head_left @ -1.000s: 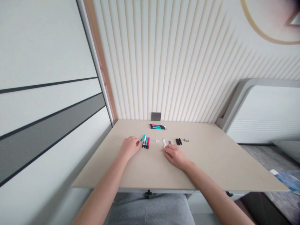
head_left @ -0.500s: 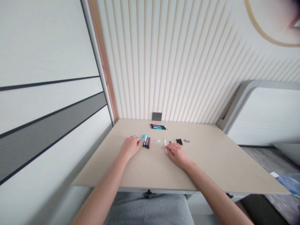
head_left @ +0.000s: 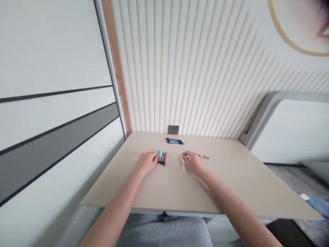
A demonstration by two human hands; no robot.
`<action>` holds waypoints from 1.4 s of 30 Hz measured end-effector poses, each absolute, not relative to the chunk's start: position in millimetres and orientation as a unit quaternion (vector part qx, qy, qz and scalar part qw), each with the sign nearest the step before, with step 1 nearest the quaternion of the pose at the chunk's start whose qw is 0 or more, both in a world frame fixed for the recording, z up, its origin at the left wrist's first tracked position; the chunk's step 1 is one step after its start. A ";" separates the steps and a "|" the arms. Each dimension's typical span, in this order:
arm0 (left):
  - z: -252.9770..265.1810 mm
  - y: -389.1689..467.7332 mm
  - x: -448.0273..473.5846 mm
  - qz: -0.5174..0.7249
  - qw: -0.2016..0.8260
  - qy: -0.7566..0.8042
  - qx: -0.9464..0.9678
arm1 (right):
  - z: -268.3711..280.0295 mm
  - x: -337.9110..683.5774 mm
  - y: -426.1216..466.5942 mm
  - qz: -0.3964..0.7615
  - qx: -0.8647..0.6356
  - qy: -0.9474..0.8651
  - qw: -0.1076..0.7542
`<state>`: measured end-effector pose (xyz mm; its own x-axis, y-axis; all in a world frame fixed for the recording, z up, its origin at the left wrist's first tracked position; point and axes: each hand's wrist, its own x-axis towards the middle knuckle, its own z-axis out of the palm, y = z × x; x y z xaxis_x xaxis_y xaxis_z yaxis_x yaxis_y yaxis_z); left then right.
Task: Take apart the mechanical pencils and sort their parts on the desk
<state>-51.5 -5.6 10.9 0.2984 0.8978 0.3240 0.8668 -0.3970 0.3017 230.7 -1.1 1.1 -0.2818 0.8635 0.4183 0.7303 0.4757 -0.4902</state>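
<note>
My left hand (head_left: 147, 162) rests on the desk with its fingers closed at a blue pen barrel (head_left: 158, 154), the leftmost of a row. Beside that barrel lie a white barrel (head_left: 160, 156), another blue one and a red barrel (head_left: 165, 158), all with dark lower ends. My right hand (head_left: 194, 162) pinches the upper end of a thin white stick, like a pen refill (head_left: 183, 166); the exact grip is partly hidden by the fingers. Small white pieces (head_left: 175, 156) lie between the hands. Behind the right hand, black pieces (head_left: 199, 156) are mostly covered.
Several assembled pens (head_left: 175, 141) lie at the back of the beige desk (head_left: 164, 190), below a dark wall socket (head_left: 173, 129). Small metallic tips (head_left: 206, 157) sit right of my right hand. A white panel stands along the left side.
The blue barrel in my left hand has gone from tilted to lying alongside the row. My right hand has shifted to the far ends of the white sticks and now covers most black pieces.
</note>
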 end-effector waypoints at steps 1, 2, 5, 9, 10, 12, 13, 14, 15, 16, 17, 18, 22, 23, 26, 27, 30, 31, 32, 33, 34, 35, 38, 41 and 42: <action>11.1 -5.8 -51.3 0.225 0.034 0.546 0.806 | 1.1 228.3 4.9 0.106 -0.501 -0.795 0.326; 11.2 -6.1 -51.1 0.226 0.033 0.546 0.806 | 0.3 225.8 10.9 0.109 -0.505 -0.794 0.321; 11.2 -7.2 -49.9 0.235 0.024 0.542 0.807 | -5.1 218.2 24.6 0.125 -0.533 -0.785 0.291; 8.4 -9.2 -46.9 0.247 0.012 0.500 0.830 | -11.0 211.7 28.8 0.126 -0.551 -0.782 0.263; 7.3 -9.6 -46.0 0.244 0.014 0.486 0.839 | -11.4 210.9 28.2 0.120 -0.552 -0.783 0.260; 5.1 -9.9 -44.6 0.232 0.021 0.465 0.854 | -11.5 209.8 26.3 0.109 -0.552 -0.787 0.254; 4.1 -9.9 -44.2 0.226 0.024 0.459 0.859 | -11.4 209.2 25.4 0.107 -0.553 -0.788 0.249; 3.1 -9.7 -44.0 0.221 0.025 0.455 0.862 | -11.3 208.6 24.7 0.107 -0.553 -0.789 0.245; 2.3 -9.3 -43.9 0.218 0.025 0.452 0.865 | -11.1 208.0 24.1 0.108 -0.554 -0.790 0.241; 1.5 -8.8 -44.1 0.216 0.025 0.451 0.866 | -11.0 207.2 23.7 0.109 -0.555 -0.790 0.236; 0.8 -8.1 -44.3 0.215 0.025 0.450 0.866 | -10.7 206.4 23.3 0.110 -0.555 -0.791 0.232; 0.0 -7.4 -44.6 0.215 0.024 0.449 0.867 | -10.2 205.6 22.8 0.111 -0.555 -0.792 0.229; -2.9 -4.4 -45.5 0.210 0.021 0.441 0.872 | -6.8 202.4 20.0 0.119 -0.557 -0.792 0.219; -3.6 -3.9 -45.5 0.209 0.020 0.439 0.874 | -6.0 201.7 19.2 0.122 -0.557 -0.792 0.219; -4.5 -2.9 -45.2 0.207 0.015 0.437 0.875 | -4.5 200.3 17.4 0.131 -0.554 -0.792 0.219; -4.5 -2.8 -45.1 0.208 0.013 0.437 0.875 | -4.4 200.1 17.0 0.133 -0.555 -0.792 0.218; -3.8 -2.8 -44.6 0.210 0.013 0.435 0.876 | -4.3 199.6 16.2 0.136 -0.555 -0.791 0.218; -3.5 -2.9 -44.4 0.209 0.012 0.435 0.876 | -4.2 199.6 16.2 0.136 -0.555 -0.791 0.219; -3.2 -2.9 -44.3 0.208 0.012 0.434 0.876 | -4.1 199.5 16.2 0.137 -0.555 -0.791 0.219; -2.8 -2.9 -44.3 0.208 0.011 0.434 0.877 | -3.9 199.5 16.4 0.138 -0.555 -0.790 0.219; -2.5 -3.0 -44.2 0.207 0.011 0.433 0.877 | -3.8 199.4 16.6 0.140 -0.556 -0.790 0.218; -2.3 -3.0 -44.2 0.207 0.010 0.432 0.878 | -3.7 199.4 16.9 0.142 -0.557 -0.789 0.216; -1.9 -2.8 -44.3 0.208 0.011 0.429 0.879 | -4.2 199.1 17.8 0.142 -0.559 -0.787 0.218; -2.3 -2.3 -44.4 0.211 0.012 0.430 0.878 | -5.3 198.7 18.0 0.132 -0.561 -0.785 0.226; -2.5 -2.1 -44.4 0.212 0.012 0.430 0.878 | -5.6 198.6 17.9 0.130 -0.562 -0.785 0.226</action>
